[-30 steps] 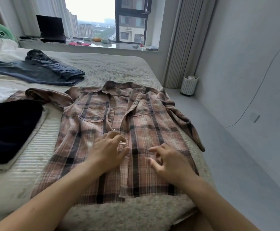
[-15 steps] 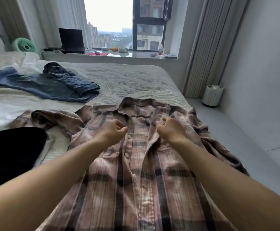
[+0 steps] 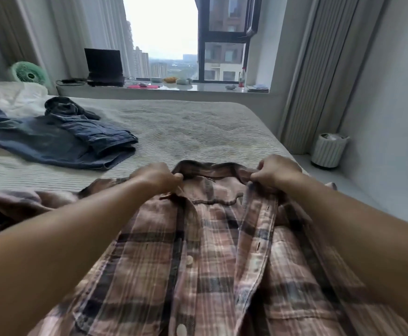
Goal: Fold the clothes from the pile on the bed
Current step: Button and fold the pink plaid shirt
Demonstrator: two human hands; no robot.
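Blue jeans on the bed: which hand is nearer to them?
Left. The left hand grips the plaid shirt's collar just right of the jeans; the right hand grips the collar's far side.

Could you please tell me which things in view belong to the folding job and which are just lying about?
Part of the job:
plaid shirt, gripped at the collar by the left hand and right hand
blue jeans, unfolded on the bed

Just lying about:
laptop
green fan
bottle
white bin
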